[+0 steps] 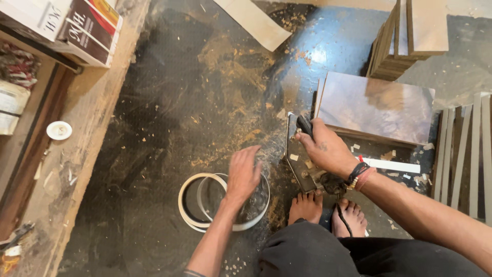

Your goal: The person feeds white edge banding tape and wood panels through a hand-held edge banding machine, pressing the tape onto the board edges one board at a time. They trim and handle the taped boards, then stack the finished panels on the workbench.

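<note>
The person squats on the floor (169,118), bare feet (328,210) tucked close. The right hand (325,149) is clenched on the black handle (304,125) of a small metal tool (302,164) that stands on the floor just in front of the feet, against the edge of a brown board (374,107). The left hand (243,174) hangs over a coil (205,202) of pale edge tape lying flat on the floor; its fingers are spread and curled downward, its grip released, holding nothing. The picture blurs there, so I cannot tell whether the fingertips touch the coil.

Sawdust (230,66) and chips cover the floor around both hands. A stack of boards (405,36) stands beyond the brown board, grey strips (471,154) lie at the right, and a white strip (392,165) lies under the right wrist. A small white lid (59,130) sits on a wooden ledge at the left, near boxes (66,25).

As a judgement, good handling here means the right hand keeps the tool steady and flat on the floor while the left takes the coil by its loose outer end, not the whole ring, so the turns do not spring apart or pick up grit. The cord (342,218) between the feet should stay out of the tape's way.
</note>
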